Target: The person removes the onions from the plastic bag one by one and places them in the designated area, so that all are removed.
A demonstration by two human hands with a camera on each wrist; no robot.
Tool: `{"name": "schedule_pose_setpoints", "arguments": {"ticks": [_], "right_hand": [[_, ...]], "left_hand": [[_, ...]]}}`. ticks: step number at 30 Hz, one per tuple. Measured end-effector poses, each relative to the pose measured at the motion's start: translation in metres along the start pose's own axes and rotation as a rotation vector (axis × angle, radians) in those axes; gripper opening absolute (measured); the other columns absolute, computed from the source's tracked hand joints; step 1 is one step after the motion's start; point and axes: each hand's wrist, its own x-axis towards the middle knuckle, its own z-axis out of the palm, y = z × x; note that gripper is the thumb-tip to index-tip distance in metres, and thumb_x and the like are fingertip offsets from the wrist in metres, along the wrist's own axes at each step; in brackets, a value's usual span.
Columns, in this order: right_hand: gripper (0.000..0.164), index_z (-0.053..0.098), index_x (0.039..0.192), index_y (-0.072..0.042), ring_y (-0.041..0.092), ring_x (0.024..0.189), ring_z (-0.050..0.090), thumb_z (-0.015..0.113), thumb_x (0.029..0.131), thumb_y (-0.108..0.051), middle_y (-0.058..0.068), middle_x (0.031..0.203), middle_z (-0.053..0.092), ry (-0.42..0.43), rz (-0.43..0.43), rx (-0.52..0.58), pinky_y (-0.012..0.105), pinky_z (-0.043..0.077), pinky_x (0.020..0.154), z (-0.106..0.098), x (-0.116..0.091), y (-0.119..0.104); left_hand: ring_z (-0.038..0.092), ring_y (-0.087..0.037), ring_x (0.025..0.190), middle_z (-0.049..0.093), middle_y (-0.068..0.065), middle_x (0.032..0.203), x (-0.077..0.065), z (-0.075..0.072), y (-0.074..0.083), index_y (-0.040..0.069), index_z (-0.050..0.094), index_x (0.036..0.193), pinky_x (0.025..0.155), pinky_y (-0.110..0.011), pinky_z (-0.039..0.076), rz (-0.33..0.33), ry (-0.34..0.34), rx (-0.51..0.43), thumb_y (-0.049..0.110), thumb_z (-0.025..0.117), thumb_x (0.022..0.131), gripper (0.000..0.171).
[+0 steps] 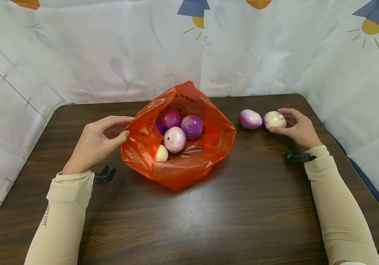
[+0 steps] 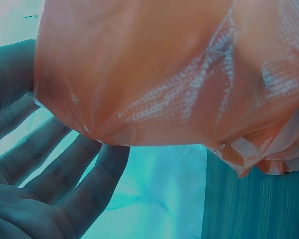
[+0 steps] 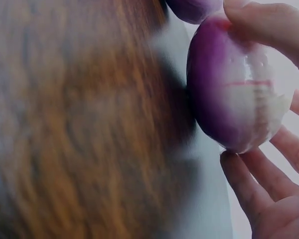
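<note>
Looks partway along: several onions [image 1: 174, 140] sit inside the orange-red plastic bag [image 1: 180, 173], two more are outside it, over on the right of the dark wood surface [image 1: 189, 228]. Those two appear to be what's left to deal with. Filling or emptying — can't tell from this.

Left hand [image 1: 98, 141] pinches the bag's left rim between thumb and fingers; mouth is spread wide. Right hand [image 1: 297, 129] has its grip around the outer onion [image 1: 274, 120], thumb one side, fingertips the other. It's near the far edge; can't tell if it's lifted at all. The inner onion [image 1: 250, 119] lies just beside it on the bag side, neither hand on it.

Held onion: glossy, purple on one flank fading to near-white, thin pink line, rough pale end toward the palm. Inner one: shiny, purple-pink. Bagged ones: three plain to see, two purple and one paler pink — plus a pale bulb [image 1: 161, 153] low left, too covered to identify. Bag is thin, crinkled, with dark lettering [image 1: 186, 98].
</note>
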Motion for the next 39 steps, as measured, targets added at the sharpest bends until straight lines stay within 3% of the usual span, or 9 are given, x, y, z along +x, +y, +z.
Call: {"name": "schedule_pose_setpoints", "arguments": {"ticks": [11, 15, 18, 23, 26, 34, 39], "right_hand": [[0.079, 0.049, 0.153, -0.018, -0.009, 0.116, 0.056, 0.088, 0.084, -0.029, 0.012, 0.151, 0.054, -0.004, 0.001, 0.018, 0.003, 0.047, 0.089, -0.004, -0.001, -0.002], [0.076, 0.051, 0.152, -0.025, -0.002, 0.118, 0.058, 0.087, 0.085, -0.029, 0.013, 0.15, 0.055, 0.028, -0.019, 0.002, 0.008, 0.048, 0.092, -0.007, -0.003, -0.008], [0.071, 0.054, 0.149, -0.029, 0.002, 0.12, 0.059, 0.086, 0.085, -0.026, 0.006, 0.147, 0.058, 0.082, -0.041, 0.018, 0.01, 0.048, 0.095, -0.009, -0.006, -0.014], [0.065, 0.06, 0.143, -0.022, -0.003, 0.122, 0.058, 0.086, 0.084, -0.011, -0.014, 0.137, 0.062, 0.175, -0.149, 0.116, 0.008, 0.048, 0.101, -0.005, -0.006, -0.03], [0.066, 0.063, 0.14, -0.017, -0.004, 0.121, 0.059, 0.087, 0.081, -0.003, -0.017, 0.133, 0.063, 0.205, -0.228, 0.156, 0.008, 0.047, 0.104, 0.0, -0.005, -0.047], [0.072, 0.064, 0.137, -0.005, 0.005, 0.119, 0.064, 0.087, 0.071, 0.013, -0.014, 0.13, 0.066, 0.147, -0.44, 0.213, 0.013, 0.05, 0.106, 0.013, 0.001, -0.104], [0.072, 0.063, 0.134, 0.004, 0.007, 0.115, 0.066, 0.085, 0.068, 0.019, -0.009, 0.128, 0.067, 0.097, -0.563, 0.259, 0.017, 0.053, 0.103, 0.02, 0.002, -0.134]], "left_hand": [[0.062, 0.015, 0.101, 0.075, -0.004, 0.125, -0.001, -0.001, 0.0, 0.021, 0.073, 0.129, 0.082, 0.001, 0.05, -0.009, -0.002, -0.009, 0.012, 0.072, 0.095, 0.035], [0.06, 0.016, 0.102, 0.074, -0.004, 0.127, -0.002, -0.003, 0.0, 0.022, 0.073, 0.129, 0.082, 0.002, 0.048, -0.021, -0.008, -0.012, 0.014, 0.073, 0.095, 0.035], [0.059, 0.017, 0.102, 0.074, -0.005, 0.128, -0.001, -0.003, -0.001, 0.022, 0.073, 0.13, 0.082, 0.002, 0.048, -0.021, -0.017, -0.004, 0.015, 0.073, 0.095, 0.035], [0.061, 0.015, 0.1, 0.074, -0.004, 0.127, 0.001, -0.002, 0.0, 0.022, 0.073, 0.13, 0.082, 0.001, 0.049, -0.022, -0.027, -0.021, 0.014, 0.072, 0.095, 0.036], [0.061, 0.014, 0.101, 0.073, -0.003, 0.128, 0.002, 0.0, -0.001, 0.023, 0.073, 0.13, 0.083, 0.001, 0.05, -0.026, -0.035, -0.037, 0.014, 0.072, 0.096, 0.035], [0.061, 0.013, 0.101, 0.073, -0.001, 0.128, 0.002, -0.002, -0.001, 0.024, 0.073, 0.13, 0.08, 0.0, 0.05, -0.014, -0.034, -0.038, 0.014, 0.071, 0.096, 0.035], [0.067, 0.0, 0.104, 0.073, 0.0, 0.128, 0.002, -0.004, -0.001, 0.024, 0.073, 0.13, 0.082, -0.001, 0.051, -0.011, -0.044, -0.041, 0.013, 0.069, 0.097, 0.035]]}}
